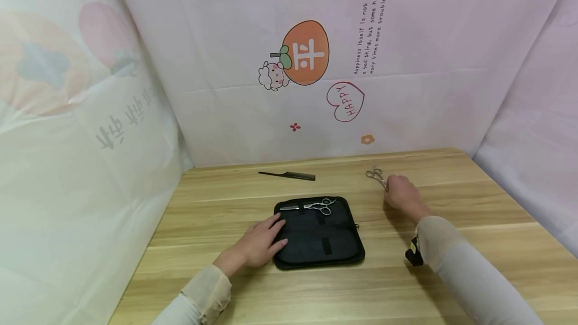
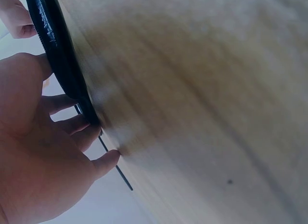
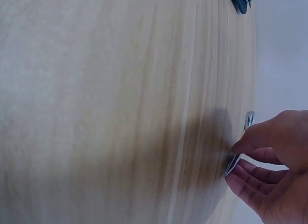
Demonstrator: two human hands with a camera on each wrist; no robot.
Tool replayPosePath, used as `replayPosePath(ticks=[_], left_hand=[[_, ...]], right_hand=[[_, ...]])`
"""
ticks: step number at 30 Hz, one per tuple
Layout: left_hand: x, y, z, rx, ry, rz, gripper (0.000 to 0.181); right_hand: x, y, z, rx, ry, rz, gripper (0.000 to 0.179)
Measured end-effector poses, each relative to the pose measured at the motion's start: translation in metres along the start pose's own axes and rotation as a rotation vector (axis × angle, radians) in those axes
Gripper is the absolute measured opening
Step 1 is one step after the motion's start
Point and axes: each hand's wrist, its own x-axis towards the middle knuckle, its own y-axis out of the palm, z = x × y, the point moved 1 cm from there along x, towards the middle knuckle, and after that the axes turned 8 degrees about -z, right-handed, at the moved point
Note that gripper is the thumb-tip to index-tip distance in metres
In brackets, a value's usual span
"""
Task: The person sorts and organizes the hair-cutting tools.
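Observation:
A black zip case (image 1: pixel 302 238) lies spread flat on the wooden table. Silver thinning scissors (image 1: pixel 314 206) are tucked under a strap along its far side. My left hand (image 1: pixel 256 242) rests at the case's left edge, its fingers spread over the border. To the right of the case, my right hand (image 1: pixel 403 194) pinches a second pair of scissors (image 1: pixel 375 175) by the blade end, with the finger rings pointing away from me. In the right wrist view, a blade (image 3: pixel 232 164) shows between thumb and fingertips, close over the tabletop.
Behind the case, a dark rat-tail comb (image 1: pixel 298 175) lies on the table (image 1: pixel 217 204). A white printed cloth (image 1: pixel 235 119) hangs along the table's back edge, and more cloth hangs at both sides.

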Motion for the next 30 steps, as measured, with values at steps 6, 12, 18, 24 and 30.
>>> replayPosePath(ticks=[6,12,18,24,30], left_hand=[[-0.0003,-0.0016,-0.0015,0.009,0.005,0.004,0.059],[0.0000,-0.0010,-0.0011,0.005,0.002,0.004,0.059],[0.0002,-0.0022,-0.0018,0.005,0.010,-0.003,0.059],[-0.0006,-0.0013,-0.0019,0.017,0.020,-0.012,0.059],[-0.0014,-0.0048,-0.0042,-0.008,0.015,-0.011,0.058]], right_hand=[[-0.0005,0.0009,-0.0007,0.010,0.028,0.031,0.005],[-0.0017,0.0016,-0.0001,0.020,0.042,0.040,0.008],[-0.0027,0.0035,0.0019,0.019,0.066,0.063,0.012],[-0.0045,0.0069,0.0041,0.031,0.079,0.069,0.015],[-0.0058,0.0093,0.0064,0.019,0.067,0.059,0.016]])
